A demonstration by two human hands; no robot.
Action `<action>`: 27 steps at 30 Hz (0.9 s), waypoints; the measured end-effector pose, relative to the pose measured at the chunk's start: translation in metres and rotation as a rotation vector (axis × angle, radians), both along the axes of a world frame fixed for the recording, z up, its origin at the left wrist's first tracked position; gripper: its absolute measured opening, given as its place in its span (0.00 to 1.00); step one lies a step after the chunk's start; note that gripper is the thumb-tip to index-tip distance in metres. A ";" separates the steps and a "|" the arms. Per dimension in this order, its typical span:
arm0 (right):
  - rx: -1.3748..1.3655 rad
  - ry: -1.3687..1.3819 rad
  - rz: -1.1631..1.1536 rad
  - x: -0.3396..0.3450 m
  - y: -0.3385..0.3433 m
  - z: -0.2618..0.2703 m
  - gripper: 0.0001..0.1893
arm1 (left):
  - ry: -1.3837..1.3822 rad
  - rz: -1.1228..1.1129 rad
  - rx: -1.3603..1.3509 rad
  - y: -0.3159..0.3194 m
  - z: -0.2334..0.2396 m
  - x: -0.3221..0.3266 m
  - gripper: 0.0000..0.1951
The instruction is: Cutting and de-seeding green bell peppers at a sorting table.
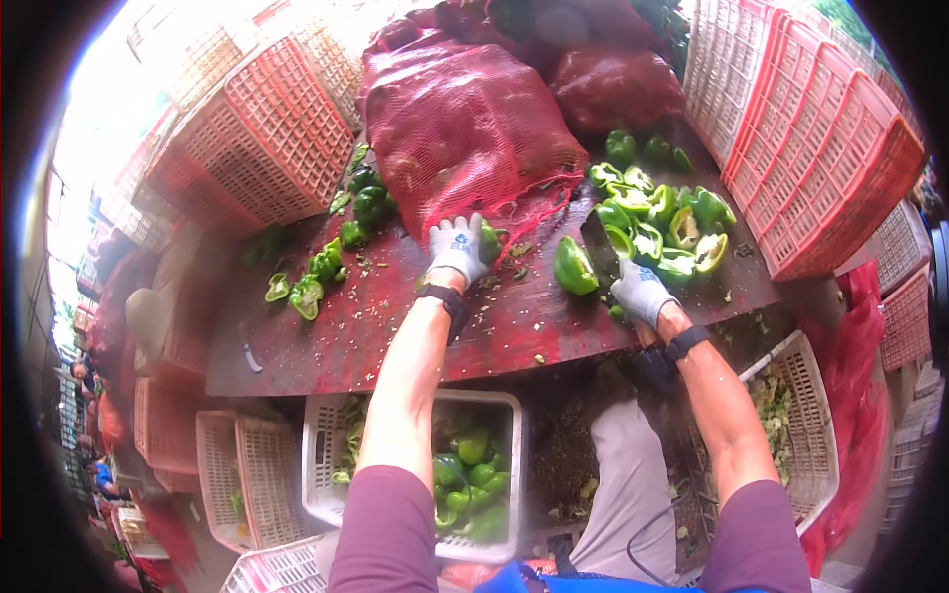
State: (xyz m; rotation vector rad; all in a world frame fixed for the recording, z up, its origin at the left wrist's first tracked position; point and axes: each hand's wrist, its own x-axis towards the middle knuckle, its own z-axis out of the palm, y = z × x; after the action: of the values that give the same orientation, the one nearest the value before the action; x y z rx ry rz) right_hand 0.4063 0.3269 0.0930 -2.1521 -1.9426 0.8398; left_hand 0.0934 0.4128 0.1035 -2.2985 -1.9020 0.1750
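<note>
My left hand (456, 244), in a light grey work glove, is at the mouth of a red mesh sack (463, 133), its fingers around a green bell pepper (491, 243). A similar glove covers my right hand (643, 291), which grips a wide-bladed knife (599, 241); the handle is hidden in the fist. The dark blade stands beside a large piece of green pepper (574, 267) on the table. Cut pepper halves (671, 226) with pale insides lie in a pile beyond my right hand. More green peppers and cut pieces (305, 296) lie left of the sack.
The dark red tabletop (296, 363) bears scattered seeds and scraps. Stacked pink crates stand at the left (252, 141) and right (815, 141). Below the near edge are a white crate (517, 474) holding green peppers and another crate (819, 437) of pale scraps. A curved blade (252, 359) lies at the left.
</note>
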 end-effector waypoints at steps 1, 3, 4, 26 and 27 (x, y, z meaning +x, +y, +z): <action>-0.005 -0.003 0.009 -0.002 0.001 0.000 0.24 | 0.002 -0.008 0.002 0.004 -0.002 0.001 0.45; 0.003 -0.019 0.016 -0.006 0.004 0.002 0.24 | -0.007 0.030 -0.010 0.010 -0.005 0.004 0.44; 0.010 -0.027 0.018 -0.008 0.004 0.004 0.23 | -0.003 0.011 0.012 0.010 -0.007 0.003 0.41; 0.006 -0.105 -0.006 -0.024 -0.023 0.017 0.25 | 0.006 -0.282 0.045 -0.093 0.005 -0.009 0.33; 0.012 -0.092 -0.016 -0.021 -0.024 0.016 0.26 | -0.016 -0.302 0.070 -0.101 0.003 -0.009 0.33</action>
State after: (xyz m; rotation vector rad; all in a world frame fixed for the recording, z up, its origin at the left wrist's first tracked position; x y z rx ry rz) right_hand 0.3850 0.3029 0.1090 -2.2337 -1.9634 0.7368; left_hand 0.0847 0.3119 0.1069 -2.5065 -1.5145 0.0530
